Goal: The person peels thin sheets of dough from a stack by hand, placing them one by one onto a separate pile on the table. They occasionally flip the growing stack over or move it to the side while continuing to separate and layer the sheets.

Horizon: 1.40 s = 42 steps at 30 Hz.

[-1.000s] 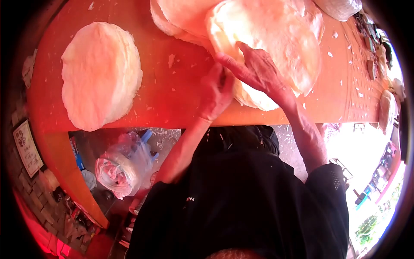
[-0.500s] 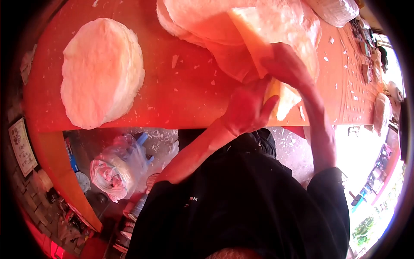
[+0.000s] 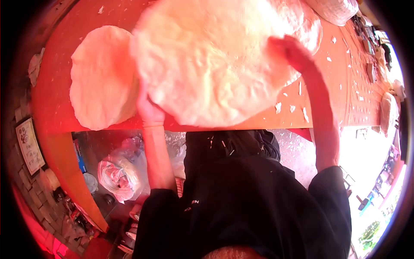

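A large, pale, round sheet of soft-looking material (image 3: 207,64) is spread before me at the table's front edge, its surface wrinkled. My left hand (image 3: 150,108) grips its left rim, with the fingers partly hidden behind the sheet. At the sheet's right side is my right hand (image 3: 293,54), blurred by motion, so its fingers cannot be made out. More pale sheets (image 3: 308,32) show beneath and beyond on the right. Left of the large sheet, close to my left hand, lies a thick oval stack of similar pale material (image 3: 101,77).
The red-orange tabletop (image 3: 340,86) carries scattered white scraps (image 3: 305,114). A white bundle (image 3: 334,11) sits at the far right corner. Under the table, a plastic-wrapped roll (image 3: 118,177) stands on the floor. Assorted items line the table's right side.
The folded, pointed piece between my hands no longer shows; a broad round sheet now lies there. My left hand moved left to its rim, my right hand slightly right and up.
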Available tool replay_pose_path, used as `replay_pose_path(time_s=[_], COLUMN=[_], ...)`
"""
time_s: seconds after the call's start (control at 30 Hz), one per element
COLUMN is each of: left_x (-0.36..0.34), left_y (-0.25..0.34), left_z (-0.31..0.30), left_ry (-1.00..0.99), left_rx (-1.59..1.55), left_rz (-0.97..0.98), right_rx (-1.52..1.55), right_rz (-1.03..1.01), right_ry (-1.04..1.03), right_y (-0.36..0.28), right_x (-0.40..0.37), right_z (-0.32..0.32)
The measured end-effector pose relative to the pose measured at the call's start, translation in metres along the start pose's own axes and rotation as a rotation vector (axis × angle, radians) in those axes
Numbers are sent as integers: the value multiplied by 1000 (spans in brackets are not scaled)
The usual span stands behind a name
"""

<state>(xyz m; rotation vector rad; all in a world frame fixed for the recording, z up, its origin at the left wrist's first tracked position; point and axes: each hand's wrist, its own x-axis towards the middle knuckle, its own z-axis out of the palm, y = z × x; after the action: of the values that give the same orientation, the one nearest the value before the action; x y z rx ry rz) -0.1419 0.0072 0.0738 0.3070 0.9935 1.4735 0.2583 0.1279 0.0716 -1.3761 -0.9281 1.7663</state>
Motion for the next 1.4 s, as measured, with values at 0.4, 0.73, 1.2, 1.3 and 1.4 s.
replay_pose_path(time_s=[0.4,0.73,1.2,1.3,1.4], left_x=[2,3,-3,6,18], left_y=[-50,-47,192,244,256], left_z=[-15,-26,-57,-132,-190], left_ry=[213,100,208,197,339], left_rx=[472,439,446,468,579], left_rz=[69,53,469,478,456], right_rx=[-332,-353,-106,-101,98], right_rz=[-68,-187,-400,-789,-324], right_ry=[70,-20,-175,-739,-483], right_y=[47,43,-144,-98,-59], right_x=[-11,-6,13,104,103], right_z=[12,1,229,276,366])
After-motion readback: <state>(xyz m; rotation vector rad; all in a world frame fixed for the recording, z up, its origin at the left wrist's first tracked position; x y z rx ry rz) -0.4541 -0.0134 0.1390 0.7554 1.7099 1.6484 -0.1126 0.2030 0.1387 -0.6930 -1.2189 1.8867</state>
